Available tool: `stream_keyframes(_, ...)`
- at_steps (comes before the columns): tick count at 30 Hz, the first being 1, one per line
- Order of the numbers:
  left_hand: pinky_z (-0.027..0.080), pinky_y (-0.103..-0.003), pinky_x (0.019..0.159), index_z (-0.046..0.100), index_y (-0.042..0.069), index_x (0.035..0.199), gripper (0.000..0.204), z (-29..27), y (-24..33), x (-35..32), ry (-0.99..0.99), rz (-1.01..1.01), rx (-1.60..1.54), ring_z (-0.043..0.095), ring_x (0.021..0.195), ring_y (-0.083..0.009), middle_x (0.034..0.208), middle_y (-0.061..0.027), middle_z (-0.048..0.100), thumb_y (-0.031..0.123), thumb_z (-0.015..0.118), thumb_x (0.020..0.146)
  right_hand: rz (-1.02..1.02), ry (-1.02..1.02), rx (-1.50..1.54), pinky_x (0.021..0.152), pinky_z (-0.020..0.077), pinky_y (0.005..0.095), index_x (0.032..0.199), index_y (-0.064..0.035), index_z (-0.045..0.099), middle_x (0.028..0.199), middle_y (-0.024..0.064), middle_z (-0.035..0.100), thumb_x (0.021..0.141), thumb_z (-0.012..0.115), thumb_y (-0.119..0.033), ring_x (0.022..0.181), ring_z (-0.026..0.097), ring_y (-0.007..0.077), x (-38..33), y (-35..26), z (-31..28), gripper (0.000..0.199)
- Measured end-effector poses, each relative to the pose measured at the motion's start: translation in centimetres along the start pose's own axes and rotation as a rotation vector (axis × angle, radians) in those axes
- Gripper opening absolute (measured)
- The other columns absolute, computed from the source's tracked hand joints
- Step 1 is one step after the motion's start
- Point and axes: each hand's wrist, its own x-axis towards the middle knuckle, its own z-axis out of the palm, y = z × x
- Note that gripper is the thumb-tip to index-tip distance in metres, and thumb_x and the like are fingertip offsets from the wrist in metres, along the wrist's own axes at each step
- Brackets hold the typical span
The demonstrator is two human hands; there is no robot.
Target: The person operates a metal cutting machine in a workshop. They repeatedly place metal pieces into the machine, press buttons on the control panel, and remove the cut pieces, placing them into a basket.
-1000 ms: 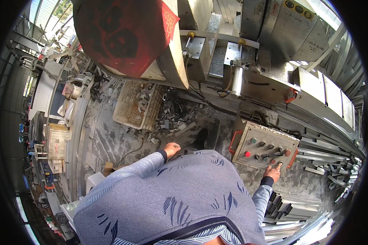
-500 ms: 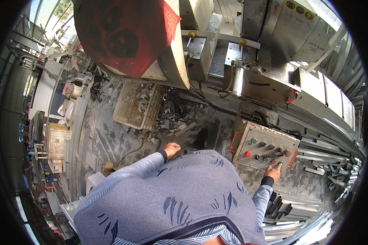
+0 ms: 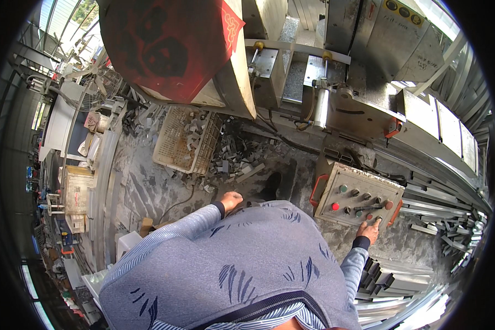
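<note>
Control box [image 3: 355, 196]: one, pale and worn, to the right ahead of you, below the metal machine [image 3: 363, 118]; carries a bright red button [image 3: 335, 206], a green button [image 3: 343, 188], several knobs and an orange-red handle at each side. Your right hand [image 3: 369, 232]: at the box's near right corner, a fingertip on the small controls there; whether its other fingers are folded, you cannot tell from this view. Your left hand [image 3: 232, 201]: in front of your grey vest [image 3: 231, 258], fingers curled in, nothing visible in them, well apart from the box. Plastic basket [image 3: 202, 146]: one, off-white, slatted, on the floor [image 3: 143, 190] ahead and left, with metal offcuts inside and more scattered beside it. Metal bars [image 3: 434, 201]: many, lying right of the box.
</note>
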Motion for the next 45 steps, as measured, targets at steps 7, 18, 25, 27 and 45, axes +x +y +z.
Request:
stream_keyframes(7, 0.048, -0.031, 0.081, 0.067, 0.005, 0.095, 0.025, -0.2, -0.2, 0.1, -0.003, 0.040, 0.025, 0.063, 0.090, -0.0204, 0.094, -0.0096, 0.067, 0.024, 0.064, 0.080, 0.009, -0.017, -0.011, 0.078, 0.0494, 0.0437, 0.136, -0.0103, 0.035, 0.095, 0.0249, 0.063, 0.076, 0.062, -0.023, 0.087, 0.062, 0.0381, 0.1, 0.0, 0.0, 0.068)
stream_keyframes(18, 0.051, -0.030, 0.072, 0.065, 0.003, 0.099, 0.025, -0.3, 0.1, 0.4, -0.042, -0.059, -0.091, 0.063, 0.079, -0.0157, 0.090, -0.0084, 0.067, 0.020, 0.064, 0.080, 0.058, -0.070, -0.008, 0.081, 0.0479, 0.0448, 0.138, -0.0142, 0.035, 0.099, 0.0261, 0.061, 0.074, 0.061, -0.026, 0.091, 0.060, 0.0389, 0.5, 0.1, 0.1, 0.070)
stream_keyframes(25, 0.050, -0.030, 0.073, 0.066, 0.004, 0.098, 0.026, -0.5, 1.1, 0.0, -0.036, -0.056, -0.050, 0.064, 0.080, -0.0165, 0.090, -0.0086, 0.067, 0.023, 0.064, 0.080, 0.027, -0.026, -0.018, 0.077, 0.0489, 0.0451, 0.136, -0.0124, 0.036, 0.095, 0.0248, 0.062, 0.075, 0.063, -0.026, 0.087, 0.061, 0.0392, 0.4, 0.2, 0.3, 0.069)
stream_keyframes(27, 0.050, -0.031, 0.075, 0.066, 0.005, 0.097, 0.026, -0.5, 1.1, -0.1, -0.021, -0.017, -0.002, 0.064, 0.083, -0.0183, 0.091, -0.0094, 0.068, 0.024, 0.064, 0.079, 0.030, -0.024, -0.016, 0.077, 0.0489, 0.0451, 0.136, -0.0125, 0.035, 0.095, 0.0247, 0.062, 0.074, 0.063, -0.026, 0.087, 0.061, 0.0394, 0.4, 0.2, 0.4, 0.069)
stream_keyframes(45, 0.051, -0.030, 0.073, 0.064, 0.002, 0.101, 0.026, -0.7, 0.1, -0.8, -0.082, -0.099, -0.129, 0.063, 0.083, -0.0167, 0.093, -0.0094, 0.067, 0.019, 0.064, 0.081, 0.050, -0.037, 0.056, 0.083, 0.0463, 0.0450, 0.136, -0.0126, 0.037, 0.099, 0.0261, 0.061, 0.073, 0.063, -0.027, 0.091, 0.059, 0.0407, -1.2, -1.0, -2.0, 0.070)
